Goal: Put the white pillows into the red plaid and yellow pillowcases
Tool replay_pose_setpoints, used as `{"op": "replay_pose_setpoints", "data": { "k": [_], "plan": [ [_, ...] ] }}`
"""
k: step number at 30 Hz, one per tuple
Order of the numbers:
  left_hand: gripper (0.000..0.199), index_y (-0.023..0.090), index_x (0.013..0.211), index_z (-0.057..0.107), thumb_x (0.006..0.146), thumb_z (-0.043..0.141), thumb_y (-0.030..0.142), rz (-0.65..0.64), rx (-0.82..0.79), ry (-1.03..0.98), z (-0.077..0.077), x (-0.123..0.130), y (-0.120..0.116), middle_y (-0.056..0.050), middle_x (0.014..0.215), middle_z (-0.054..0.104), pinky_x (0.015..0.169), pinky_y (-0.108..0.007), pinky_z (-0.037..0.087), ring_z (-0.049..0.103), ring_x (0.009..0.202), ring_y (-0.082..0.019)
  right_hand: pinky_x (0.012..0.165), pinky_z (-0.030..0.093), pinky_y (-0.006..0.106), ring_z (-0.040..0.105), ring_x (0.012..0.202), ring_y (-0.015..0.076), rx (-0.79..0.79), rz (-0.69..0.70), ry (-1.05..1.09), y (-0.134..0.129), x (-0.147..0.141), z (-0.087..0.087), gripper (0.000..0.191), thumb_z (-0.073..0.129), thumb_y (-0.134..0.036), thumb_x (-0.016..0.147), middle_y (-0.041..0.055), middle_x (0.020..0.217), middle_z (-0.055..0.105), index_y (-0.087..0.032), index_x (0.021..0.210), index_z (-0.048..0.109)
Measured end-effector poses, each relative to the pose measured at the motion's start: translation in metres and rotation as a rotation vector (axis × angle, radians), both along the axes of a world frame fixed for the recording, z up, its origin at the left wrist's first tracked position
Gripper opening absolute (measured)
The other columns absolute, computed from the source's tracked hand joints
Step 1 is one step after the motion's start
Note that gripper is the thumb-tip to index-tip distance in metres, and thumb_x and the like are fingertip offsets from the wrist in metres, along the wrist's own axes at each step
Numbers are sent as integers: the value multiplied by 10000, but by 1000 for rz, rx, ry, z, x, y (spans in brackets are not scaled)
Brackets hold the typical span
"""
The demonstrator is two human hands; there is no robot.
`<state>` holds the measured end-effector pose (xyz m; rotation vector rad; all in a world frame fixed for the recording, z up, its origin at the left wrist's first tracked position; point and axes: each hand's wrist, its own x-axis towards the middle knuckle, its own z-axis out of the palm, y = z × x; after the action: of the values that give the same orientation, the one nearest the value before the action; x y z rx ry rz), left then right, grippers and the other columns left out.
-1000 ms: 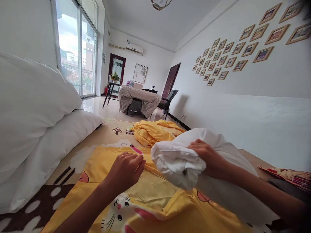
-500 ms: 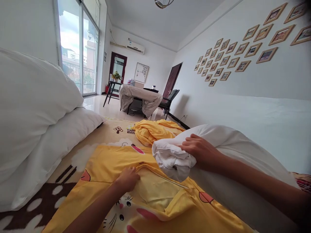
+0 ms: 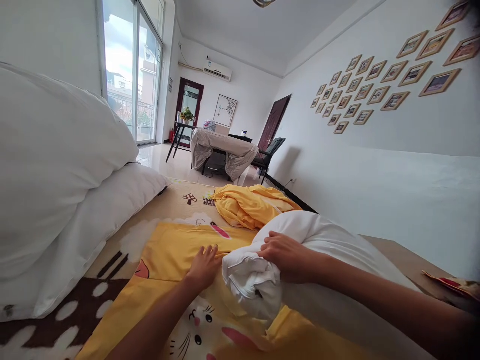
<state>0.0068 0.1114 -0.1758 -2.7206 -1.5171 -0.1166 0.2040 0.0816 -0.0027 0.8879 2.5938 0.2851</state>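
A yellow pillowcase (image 3: 176, 245) with a cat-like face print lies flat on the bed in front of me. At its opening, my left hand (image 3: 204, 267) grips the upper edge, fingers over the cloth and thumb hidden. A plump white pillow (image 3: 330, 240) lies at the right, reaching across the pillowcase. My right hand (image 3: 287, 255) is closed around its bunched end, which sits at the mouth of the pillowcase, just right of my left hand. How far that end reaches inside cannot be made out.
White pillows (image 3: 56, 165) are stacked at the left. Crumpled yellow cloth (image 3: 251, 202) lies beyond the pillowcase on a patterned blanket (image 3: 116, 232). Farther off stand a covered table (image 3: 225, 142) and a dark chair (image 3: 272, 155). A wall runs along the right.
My right hand has brought the white pillow's bunched end left and down, over the pillowcase opening. My left hand stays at the edge, its fingers now more stretched. The view has shifted slightly.
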Motion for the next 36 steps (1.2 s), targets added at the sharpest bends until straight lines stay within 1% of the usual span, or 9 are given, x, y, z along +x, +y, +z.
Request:
{"op": "replay_pose_setpoints", "data": {
  "k": [5,9,15,19,22,24,28,31,36],
  "plan": [
    [393,239,1267,583,925,406,159,-29,37,-23,5,-6,5,-184,1418,466,1017,-498,357,478,1259,-322,747,315,340,570,678,186,-64,-4,-33,1,-9,-8,100,541,-164,663,48,685,652,-193,717,621],
    [353,224,1225,604,934,411,177,-53,59,-31,9,-10,7,-181,1393,488,998,-479,369,498,1223,-313,709,319,335,572,640,183,-87,12,-88,2,-17,-14,82,547,-192,690,42,674,656,-198,717,625],
    [324,241,1142,662,943,410,203,-88,51,-30,15,-14,8,-145,1319,554,980,-463,370,514,1174,-292,660,327,328,597,644,194,-37,22,-125,14,-29,-17,86,570,-191,684,59,675,659,-189,725,646],
    [315,212,1103,685,944,413,199,-68,27,-26,17,-21,12,-155,1342,535,988,-463,356,503,1189,-298,587,310,311,609,653,201,-47,14,-113,20,-40,-20,113,561,-210,707,70,703,672,-182,760,657],
    [302,267,1148,656,951,428,240,-75,30,-45,21,-27,12,-129,1294,559,957,-452,379,514,1171,-286,573,314,303,611,648,195,-80,35,-129,20,-47,-28,141,576,-203,693,70,730,684,-179,797,667],
    [284,291,1145,646,941,456,238,-95,27,-54,25,-29,11,-103,1199,603,926,-424,400,541,1121,-264,601,339,303,613,650,191,-92,58,-128,20,-50,-35,161,581,-207,696,63,741,690,-185,827,672],
    [244,235,1062,678,926,477,208,-100,3,-32,36,-28,7,-106,1014,655,856,-383,435,594,997,-246,602,349,305,631,674,205,-97,67,-117,24,-51,-42,181,577,-231,707,69,757,697,-187,853,676],
    [247,184,988,696,921,459,165,-71,-2,-14,44,-26,2,-134,988,662,813,-377,458,619,958,-258,575,337,304,642,685,221,-86,40,-126,28,-49,-39,186,570,-242,727,83,765,699,-178,865,676],
    [262,155,929,682,873,441,68,-42,-12,-5,55,-32,-2,-117,867,696,708,-351,481,665,820,-256,585,339,292,647,712,218,-41,-1,-80,33,-46,-35,206,545,-232,748,80,798,705,-190,905,673]
  ]
}}
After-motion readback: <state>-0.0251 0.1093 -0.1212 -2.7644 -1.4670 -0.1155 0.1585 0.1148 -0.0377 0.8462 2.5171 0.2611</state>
